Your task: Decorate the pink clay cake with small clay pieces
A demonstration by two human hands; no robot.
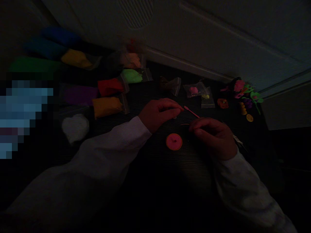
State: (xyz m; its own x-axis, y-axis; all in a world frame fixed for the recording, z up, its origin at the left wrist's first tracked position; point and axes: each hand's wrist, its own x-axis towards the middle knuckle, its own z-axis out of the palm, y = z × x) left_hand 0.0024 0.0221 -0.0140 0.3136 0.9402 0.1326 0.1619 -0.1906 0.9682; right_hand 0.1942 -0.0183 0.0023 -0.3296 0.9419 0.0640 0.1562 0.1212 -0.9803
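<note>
The scene is very dark. My left hand [159,113] rests on the dark table with its fingers curled together, the fingertips beside the near end of a thin pink stick tool [191,111]. My right hand [212,136] has its fingers closed round the other end of that stick. A flat round orange-pink clay disc [174,142] with a small hole in its middle lies on the table just below and between the two hands. Both arms wear light long sleeves.
Bags of coloured clay lie at the left and back: orange [107,106], red [110,86], green [131,76], purple [79,94], yellow [76,58], white [75,127]. Small clear bags [193,90] and finished clay flowers [244,94] sit at the right. A wall [218,38] runs behind.
</note>
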